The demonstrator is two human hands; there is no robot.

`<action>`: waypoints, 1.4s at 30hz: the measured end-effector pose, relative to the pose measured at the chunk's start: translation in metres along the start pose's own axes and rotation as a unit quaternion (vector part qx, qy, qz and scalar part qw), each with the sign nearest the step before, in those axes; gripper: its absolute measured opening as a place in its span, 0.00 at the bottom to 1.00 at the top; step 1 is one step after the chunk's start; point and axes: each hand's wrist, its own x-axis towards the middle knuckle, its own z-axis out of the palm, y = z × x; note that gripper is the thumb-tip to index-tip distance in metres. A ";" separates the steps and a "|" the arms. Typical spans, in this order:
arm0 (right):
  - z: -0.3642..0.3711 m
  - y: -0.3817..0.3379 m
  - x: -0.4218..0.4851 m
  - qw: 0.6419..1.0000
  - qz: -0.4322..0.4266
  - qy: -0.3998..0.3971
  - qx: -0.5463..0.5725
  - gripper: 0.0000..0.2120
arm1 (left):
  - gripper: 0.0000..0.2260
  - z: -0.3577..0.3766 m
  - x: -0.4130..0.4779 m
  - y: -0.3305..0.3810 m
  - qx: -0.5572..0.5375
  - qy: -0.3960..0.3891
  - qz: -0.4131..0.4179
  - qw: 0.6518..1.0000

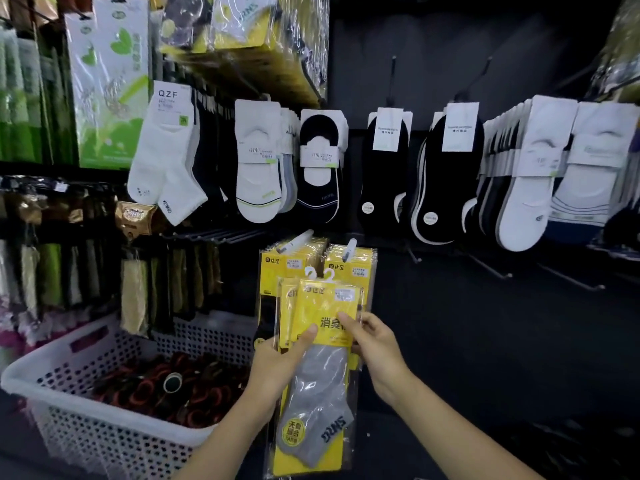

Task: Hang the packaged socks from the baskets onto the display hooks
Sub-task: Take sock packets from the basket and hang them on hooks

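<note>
Yellow-carded sock packs [325,303] sit fanned in our hands. Our left hand [273,365] grips them, thumb across the front, and our right hand [377,344] pinches the front pack's edge. Matching hanging packs [349,268] fill two hooks [350,245] just behind. A white basket [86,441] sits to the left.

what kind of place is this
Probably a shop's sock display: carded socks hang in rows on wall hooks, yellow packs fill lower hooks, a white basket sits nearby. The left hand and right hand hold a sock pack.

Single wide-angle view is taken from head height; aimed forward, slightly down; display wall [433,39] is framed close.
</note>
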 end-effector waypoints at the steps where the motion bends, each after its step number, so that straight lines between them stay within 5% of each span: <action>1: -0.003 -0.001 -0.001 1.000 0.001 0.002 0.005 0.15 | 0.20 0.003 -0.002 0.002 -0.001 0.002 0.002 1.000; 8: -0.022 -0.001 -0.003 0.997 0.028 0.013 0.071 0.08 | 0.24 -0.008 -0.004 0.009 0.068 0.032 -0.030 0.997; 21: -0.010 -0.022 0.038 0.990 -0.068 0.099 -0.079 0.07 | 0.24 -0.065 0.012 0.016 0.100 0.149 0.016 0.984; 32: -0.008 0.010 0.083 0.979 0.055 0.195 -0.028 0.15 | 0.24 -0.075 0.023 0.009 0.086 0.144 0.010 0.986; 38: -0.025 0.028 0.083 0.954 0.102 0.276 -0.047 0.10 | 0.24 -0.069 0.019 0.005 0.060 0.133 -0.006 0.989; 42: -0.024 0.024 0.058 0.973 0.122 0.196 -0.022 0.08 | 0.24 -0.060 0.016 0.003 0.045 0.116 -0.006 0.992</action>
